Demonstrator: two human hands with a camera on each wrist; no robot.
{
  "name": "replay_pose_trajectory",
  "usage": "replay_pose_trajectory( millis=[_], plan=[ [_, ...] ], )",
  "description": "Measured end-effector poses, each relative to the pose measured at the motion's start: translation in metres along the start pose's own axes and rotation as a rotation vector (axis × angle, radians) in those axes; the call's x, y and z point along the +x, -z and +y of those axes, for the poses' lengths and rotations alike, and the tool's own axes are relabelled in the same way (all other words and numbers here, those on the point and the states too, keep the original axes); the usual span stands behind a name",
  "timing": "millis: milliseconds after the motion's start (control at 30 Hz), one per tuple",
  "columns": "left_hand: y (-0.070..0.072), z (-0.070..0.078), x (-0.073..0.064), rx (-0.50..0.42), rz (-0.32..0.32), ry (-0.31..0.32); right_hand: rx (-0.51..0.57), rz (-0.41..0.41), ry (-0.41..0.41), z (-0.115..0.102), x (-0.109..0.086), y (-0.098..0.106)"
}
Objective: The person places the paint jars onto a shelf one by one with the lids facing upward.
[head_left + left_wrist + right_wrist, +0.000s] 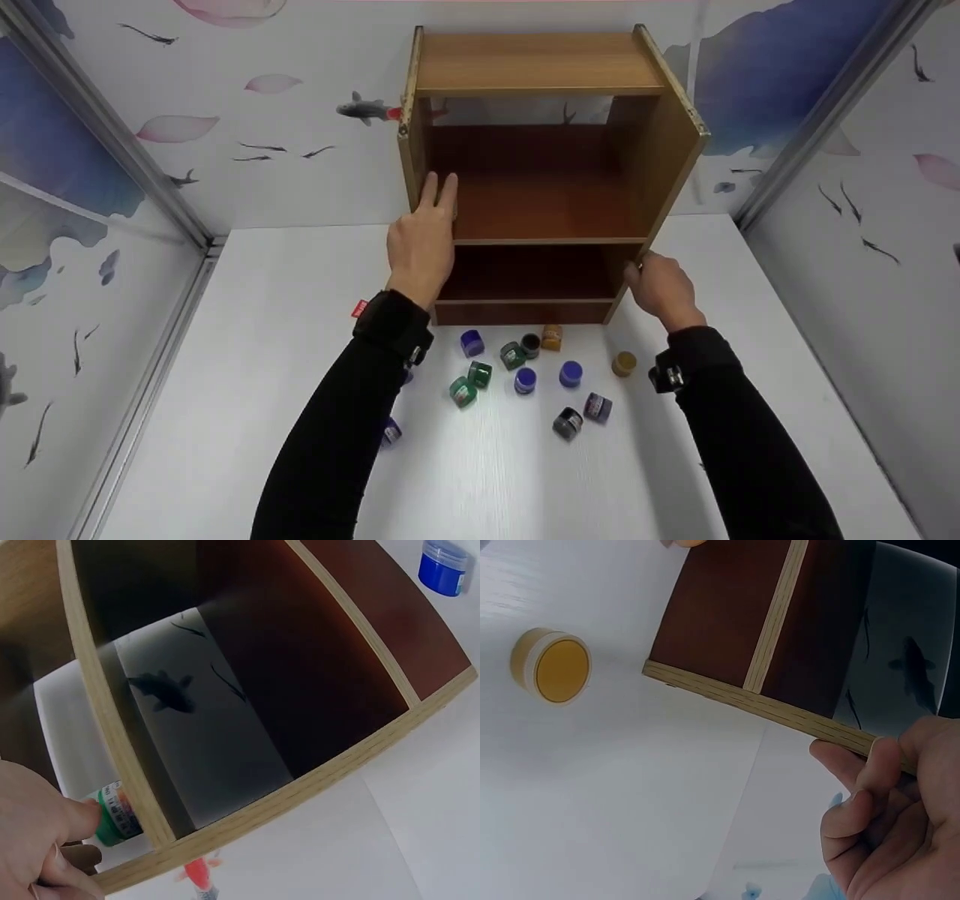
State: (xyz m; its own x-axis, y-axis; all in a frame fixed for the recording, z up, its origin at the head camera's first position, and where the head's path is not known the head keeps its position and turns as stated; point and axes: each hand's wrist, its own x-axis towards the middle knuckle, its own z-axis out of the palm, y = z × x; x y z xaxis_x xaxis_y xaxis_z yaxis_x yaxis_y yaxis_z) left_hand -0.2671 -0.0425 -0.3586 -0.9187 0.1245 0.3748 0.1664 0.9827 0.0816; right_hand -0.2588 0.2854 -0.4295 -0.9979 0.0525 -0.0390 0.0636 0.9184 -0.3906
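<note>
Wooden cabinet [540,66]: we found it at the far part of the white table [300,337], open side toward us; how fully its base rested there we could not tell.
Left hand [421,247]: we saw it grip the front edge of the left side panel [408,150], two fingers stretched along it.
Right hand [664,289]: we saw it pinch the right side panel [664,142] low on its front edge.
Weight and stiffness: we judged the cabinet rigid and moderately light for its bulk, awkward for one hand.
Surface: we expected smooth faces to slip a little, and the worn edge ends to chip.
Best hold: we favoured both side panels, level with each other, over the thin shelf boards.
Cabinet's look: we noted honey-brown sides and top, red-brown insides, pale edges and gaps through the back.
Green jar [120,817]: we saw it inside, beside the left hand; whether they touched we could not tell.
Paint jars [570,373]: we counted blue, green, dark and ochre ones scattered before the cabinet, some tipped over.
</note>
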Motion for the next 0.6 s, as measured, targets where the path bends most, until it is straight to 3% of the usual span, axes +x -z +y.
replay_pose_trajectory(
  millis=[233, 300, 467, 600],
  plan=[
    [0.003, -0.01, -0.021, -0.113, 0.168, -0.177, 0.005, -0.003, -0.006, -0.001, -0.002, 0.0],
    [0.001, -0.014, -0.028, -0.141, 0.191, -0.234, 0.006, -0.005, -0.005, -0.001, -0.002, 0.001],
    [-0.007, -0.024, -0.045, -0.156, 0.113, -0.355, 0.006, -0.005, -0.003, -0.001, -0.002, 0.002],
    [-0.018, -0.037, -0.061, -0.158, 0.0, -0.388, 0.005, -0.003, -0.004, -0.001, -0.002, 0.002]
  ],
)
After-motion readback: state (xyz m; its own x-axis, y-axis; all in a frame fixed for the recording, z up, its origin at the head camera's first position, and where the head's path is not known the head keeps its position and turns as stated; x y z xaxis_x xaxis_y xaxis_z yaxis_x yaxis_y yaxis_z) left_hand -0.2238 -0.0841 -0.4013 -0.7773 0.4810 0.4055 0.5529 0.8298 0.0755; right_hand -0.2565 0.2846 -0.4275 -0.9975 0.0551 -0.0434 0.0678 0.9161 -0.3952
